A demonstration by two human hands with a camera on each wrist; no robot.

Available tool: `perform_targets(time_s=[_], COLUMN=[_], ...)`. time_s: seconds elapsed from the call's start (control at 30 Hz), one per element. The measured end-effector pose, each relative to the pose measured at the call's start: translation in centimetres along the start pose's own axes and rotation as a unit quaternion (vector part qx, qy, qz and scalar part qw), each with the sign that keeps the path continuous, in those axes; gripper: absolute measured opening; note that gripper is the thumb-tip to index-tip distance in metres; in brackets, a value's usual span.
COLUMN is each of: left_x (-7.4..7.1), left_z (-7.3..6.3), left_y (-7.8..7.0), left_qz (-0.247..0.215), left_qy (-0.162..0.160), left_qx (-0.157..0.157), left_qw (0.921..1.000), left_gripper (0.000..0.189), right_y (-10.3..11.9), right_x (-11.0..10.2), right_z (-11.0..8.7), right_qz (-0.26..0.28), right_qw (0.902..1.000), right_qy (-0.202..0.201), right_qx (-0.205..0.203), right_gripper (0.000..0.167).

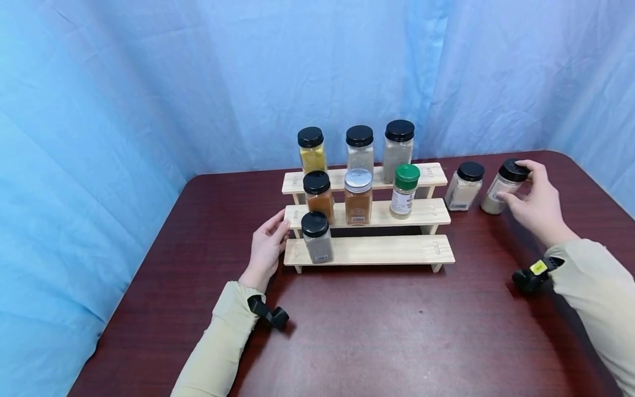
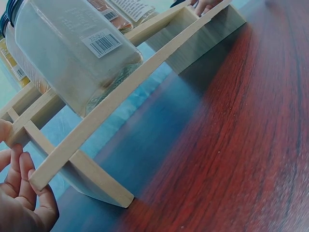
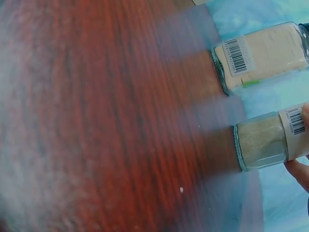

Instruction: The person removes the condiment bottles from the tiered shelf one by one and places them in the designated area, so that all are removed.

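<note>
A three-step wooden spice rack (image 1: 387, 252) stands on the table. My left hand (image 1: 265, 249) grips the left end of its middle step; curled fingers (image 2: 24, 179) show there in the left wrist view. To the right of the rack, my right hand (image 1: 539, 207) holds a black-lidded spice jar (image 1: 494, 199) of beige powder, thumb and fingers around its label and lid. The jar is tilted slightly, its base at the tabletop; whether it touches cannot be told. Beside it stands another black-lidded jar (image 1: 463, 193) of pale powder. A jar of grey powder (image 1: 319, 249) sits on the lowest step's left end.
Yellow (image 1: 312, 159), whitish (image 1: 360, 157) and grey (image 1: 397, 157) jars stand on the top step. The middle step bears a black-lidded orange-brown jar (image 1: 320, 203), a silver-lidded jar (image 1: 358, 205) and a green-capped bottle (image 1: 403, 193). A blue curtain (image 1: 317, 71) hangs behind the table (image 1: 377, 331).
</note>
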State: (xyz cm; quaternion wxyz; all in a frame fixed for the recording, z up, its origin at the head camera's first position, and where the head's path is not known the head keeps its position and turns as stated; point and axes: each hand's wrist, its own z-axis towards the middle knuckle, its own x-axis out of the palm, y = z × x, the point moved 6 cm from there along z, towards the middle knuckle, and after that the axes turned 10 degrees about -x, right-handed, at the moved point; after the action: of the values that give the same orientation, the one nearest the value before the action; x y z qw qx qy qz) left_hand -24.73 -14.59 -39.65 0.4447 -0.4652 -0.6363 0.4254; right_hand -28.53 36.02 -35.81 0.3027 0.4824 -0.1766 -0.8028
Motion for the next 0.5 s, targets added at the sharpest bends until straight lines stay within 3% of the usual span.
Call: perform_targets(time_s=[0.5], left_x=[-0.03], left_z=[0.04], left_y=[0.08], left_qz=[0.005], left_qy=[-0.004], left_qx=[0.001], left_qw=[1.0], left_gripper=[0.041], right_y=[0.48], right_x=[0.55], right_z=[0.93], right_qz=[-0.006], right_qw=[0.9991], right_qy=[0.041], right_qx=[0.004], right_gripper=[0.071])
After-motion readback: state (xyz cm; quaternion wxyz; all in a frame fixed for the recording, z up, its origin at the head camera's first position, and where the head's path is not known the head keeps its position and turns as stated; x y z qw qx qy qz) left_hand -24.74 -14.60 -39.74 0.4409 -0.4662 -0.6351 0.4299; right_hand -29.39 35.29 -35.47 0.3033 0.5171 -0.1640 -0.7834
